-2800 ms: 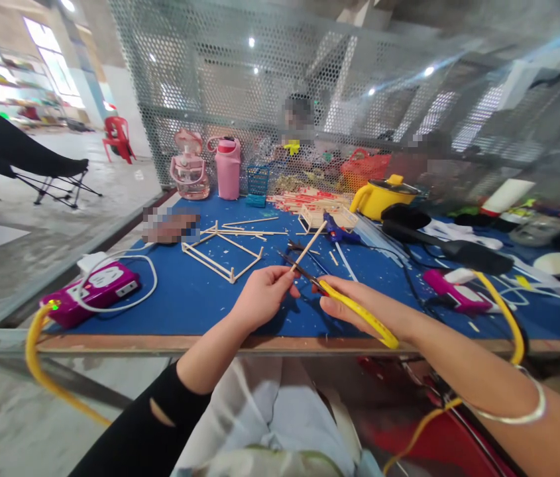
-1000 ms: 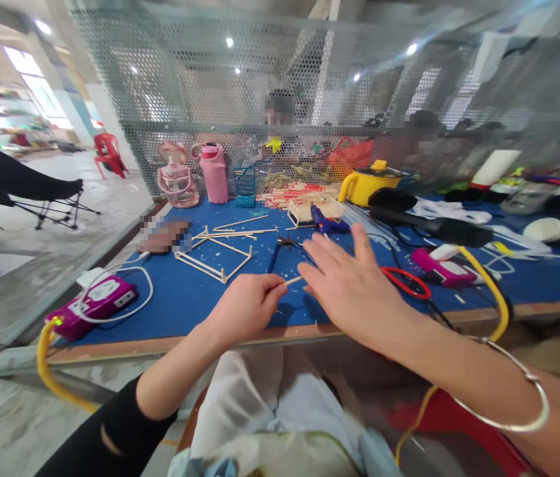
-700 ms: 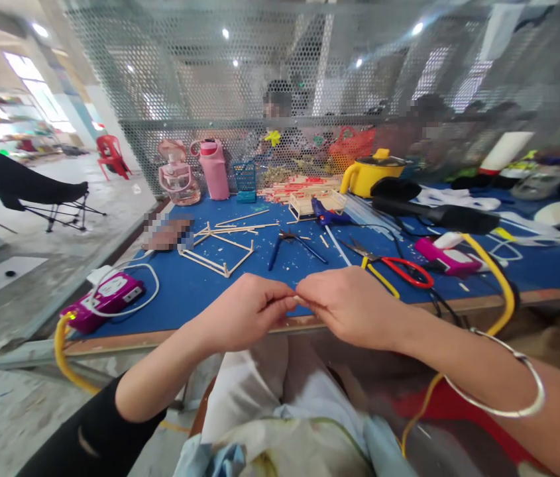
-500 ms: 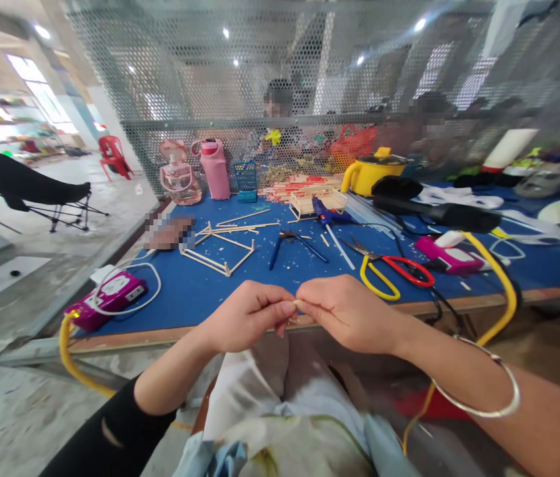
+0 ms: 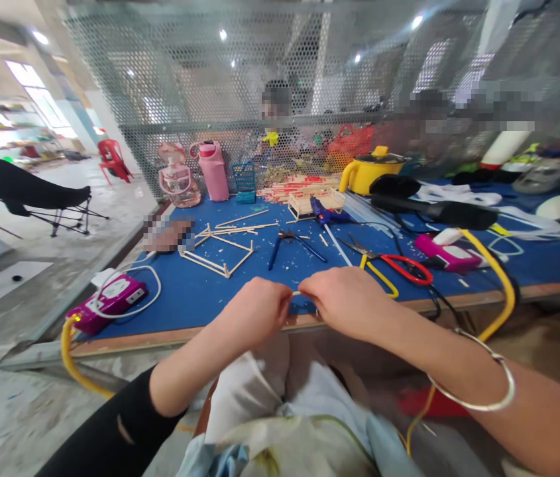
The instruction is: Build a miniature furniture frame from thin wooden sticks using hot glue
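Note:
A short pale stick [image 5: 295,293] spans the small gap between my two hands, above the table's front edge. My left hand [image 5: 261,310] is closed on its left end, knuckles up. The fingertips of my right hand [image 5: 342,298] pinch the other end. Beyond my hands, blue-handled pliers [image 5: 287,237] lie spread on the blue mat [image 5: 200,301]. To their left rests a frame of joined thin sticks [image 5: 227,273]. Scissors [image 5: 374,257] with a yellow and a red handle lie beyond my right hand.
A blue glue gun [image 5: 324,211] sits by a small stick tray [image 5: 304,207]. Power strips [image 5: 111,301] with cords lie at left and right. Bottles [image 5: 213,172], a yellow pot [image 5: 376,173] and mesh [image 5: 185,79] stand behind. A person [image 5: 277,109] is beyond the mesh.
My hands have moved slightly apart and up, showing more of the stick between them. My left hand has turned so its knuckles face up.

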`<state>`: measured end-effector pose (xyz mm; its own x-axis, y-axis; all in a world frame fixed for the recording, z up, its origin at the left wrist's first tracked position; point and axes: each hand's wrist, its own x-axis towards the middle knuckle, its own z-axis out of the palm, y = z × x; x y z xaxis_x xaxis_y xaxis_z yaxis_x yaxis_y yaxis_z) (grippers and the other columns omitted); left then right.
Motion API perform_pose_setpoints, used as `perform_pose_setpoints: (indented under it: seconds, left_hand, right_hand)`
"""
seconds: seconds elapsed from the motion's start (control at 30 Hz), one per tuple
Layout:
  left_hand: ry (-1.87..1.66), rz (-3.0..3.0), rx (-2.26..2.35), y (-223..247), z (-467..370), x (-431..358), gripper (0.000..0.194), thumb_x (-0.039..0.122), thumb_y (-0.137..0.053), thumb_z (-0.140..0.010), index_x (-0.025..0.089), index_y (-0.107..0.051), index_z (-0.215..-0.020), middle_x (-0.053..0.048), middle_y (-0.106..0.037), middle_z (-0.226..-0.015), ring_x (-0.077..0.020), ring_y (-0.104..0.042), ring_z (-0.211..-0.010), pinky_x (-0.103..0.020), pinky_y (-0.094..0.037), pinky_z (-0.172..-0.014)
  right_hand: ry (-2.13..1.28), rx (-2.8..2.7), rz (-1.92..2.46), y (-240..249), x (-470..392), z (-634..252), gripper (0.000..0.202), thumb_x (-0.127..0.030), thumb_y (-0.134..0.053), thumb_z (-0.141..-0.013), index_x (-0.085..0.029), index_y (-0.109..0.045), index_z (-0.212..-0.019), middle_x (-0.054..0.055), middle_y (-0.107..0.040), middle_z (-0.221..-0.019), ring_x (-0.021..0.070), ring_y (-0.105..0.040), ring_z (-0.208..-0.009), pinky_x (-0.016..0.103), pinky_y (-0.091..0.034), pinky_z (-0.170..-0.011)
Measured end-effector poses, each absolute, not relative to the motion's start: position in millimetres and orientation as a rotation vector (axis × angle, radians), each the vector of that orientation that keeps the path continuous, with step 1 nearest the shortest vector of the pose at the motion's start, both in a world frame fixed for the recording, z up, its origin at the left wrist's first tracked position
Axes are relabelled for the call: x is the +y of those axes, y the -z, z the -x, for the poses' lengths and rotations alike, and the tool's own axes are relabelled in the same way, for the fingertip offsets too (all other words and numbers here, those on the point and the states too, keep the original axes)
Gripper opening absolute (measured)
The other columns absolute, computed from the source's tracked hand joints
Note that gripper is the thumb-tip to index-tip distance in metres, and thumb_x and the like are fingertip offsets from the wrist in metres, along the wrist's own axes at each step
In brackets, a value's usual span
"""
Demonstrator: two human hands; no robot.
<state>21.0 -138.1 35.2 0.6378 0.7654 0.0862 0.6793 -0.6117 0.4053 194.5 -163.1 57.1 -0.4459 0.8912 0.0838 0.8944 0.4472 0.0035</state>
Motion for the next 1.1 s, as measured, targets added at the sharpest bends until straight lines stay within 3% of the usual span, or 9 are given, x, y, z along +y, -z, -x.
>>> perform_pose_setpoints:
  seconds: [0.17, 0.3, 0.43, 0.57, 0.7, 0.87, 0.97, 1.03, 1.1]
  left_hand:
    - [-0.184, -2.718, 1.469, -34, -46, -138, 0.028, 0.006, -0.042, -0.079, 0.012, -0.069, -0.084, -0.017, -0.071, -0.079, -0.0255, -0.066, -0.070, -0.031, -0.042, -0.060]
    - [-0.440, -2.563, 1.425, -34, -36, -130, 0.030, 0.015, -0.040, -0.087, 0.015, -0.069, -0.078, -0.013, -0.070, -0.072, -0.0227, -0.064, -0.067, -0.031, -0.043, -0.065]
    - [-0.700, -1.888, 1.222, -20, -40, -106, 0.020, 0.012, -0.050, -0.083, 0.017, -0.069, -0.083, -0.006, -0.070, -0.081, -0.0166, -0.060, -0.074, -0.027, -0.045, -0.072]
    - [-0.625, -1.624, 1.218, -7, -79, -68, 0.020, 0.014, -0.052, -0.086, 0.013, -0.065, -0.101, -0.002, -0.065, -0.072, -0.0122, -0.059, -0.062, -0.026, -0.050, -0.064]
    - [-0.643, -1.534, 1.253, -11, -124, -25, 0.034, 0.033, -0.055, -0.089, 0.015, -0.055, -0.119, -0.009, -0.059, -0.116, -0.0204, -0.061, -0.098, -0.041, -0.053, -0.082]
    - [-0.720, -1.637, 1.370, -14, -154, 12, 0.035, 0.034, -0.055, -0.089, 0.017, -0.054, -0.119, -0.009, -0.057, -0.120, -0.0213, -0.059, -0.101, -0.043, -0.052, -0.084]
    - [-0.834, -1.791, 1.380, -14, -153, 6, 0.034, 0.029, -0.055, -0.089, 0.013, -0.057, -0.118, -0.013, -0.057, -0.123, -0.0251, -0.055, -0.112, -0.044, -0.044, -0.095]
    - [-0.919, -1.903, 1.334, -15, -146, -13, 0.032, 0.024, -0.050, -0.090, 0.011, -0.059, -0.118, -0.016, -0.054, -0.129, -0.0266, -0.046, -0.124, -0.041, -0.034, -0.105]
    - [-0.948, -2.004, 1.236, -16, -136, -43, 0.031, 0.023, -0.044, -0.092, 0.014, -0.061, -0.116, -0.014, -0.057, -0.128, -0.0233, -0.048, -0.123, -0.035, -0.034, -0.104]
  right_hand:
    - [0.195, -2.419, 1.979, -56, -148, -190, 0.022, -0.006, -0.050, -0.075, -0.017, -0.070, -0.077, 0.012, -0.073, -0.077, 0.0249, -0.069, -0.077, 0.028, -0.044, -0.060]
    - [0.220, -2.177, 2.083, -49, -129, -228, 0.026, -0.017, -0.043, -0.087, -0.016, -0.069, -0.085, 0.014, -0.072, -0.083, 0.0247, -0.068, -0.080, 0.030, -0.045, -0.065]
    - [-0.380, -1.853, 1.634, -35, -131, -253, 0.028, -0.035, -0.040, -0.092, -0.020, -0.062, -0.083, 0.002, -0.068, -0.069, 0.0149, -0.061, -0.067, 0.025, -0.044, -0.064]
    - [-0.820, -1.279, 1.353, -12, -139, -252, 0.026, -0.046, -0.052, -0.085, -0.020, -0.056, -0.086, -0.002, -0.063, -0.062, 0.0102, -0.049, -0.050, 0.020, -0.036, -0.046]
    - [-0.970, -0.982, 1.186, 12, -141, -248, 0.034, -0.051, -0.062, -0.076, -0.020, -0.050, -0.081, -0.004, -0.056, -0.060, 0.0058, -0.036, -0.041, 0.017, -0.025, -0.036]
    - [-0.967, -1.021, 1.172, 21, -140, -251, 0.033, -0.050, -0.062, -0.078, -0.019, -0.051, -0.076, -0.006, -0.053, -0.056, 0.0043, -0.037, -0.039, 0.017, -0.028, -0.037]
    - [-0.980, -1.051, 1.176, 23, -139, -257, 0.032, -0.050, -0.061, -0.079, -0.018, -0.053, -0.077, -0.005, -0.054, -0.053, 0.0051, -0.041, -0.038, 0.018, -0.029, -0.038]
    - [-0.979, -1.061, 1.174, 24, -138, -260, 0.032, -0.050, -0.061, -0.079, -0.019, -0.054, -0.080, -0.004, -0.057, -0.056, 0.0064, -0.044, -0.041, 0.019, -0.032, -0.040]
    - [-0.972, -1.075, 1.178, 26, -138, -260, 0.033, -0.051, -0.061, -0.078, -0.019, -0.056, -0.083, -0.004, -0.058, -0.058, 0.0072, -0.046, -0.043, 0.019, -0.034, -0.042]
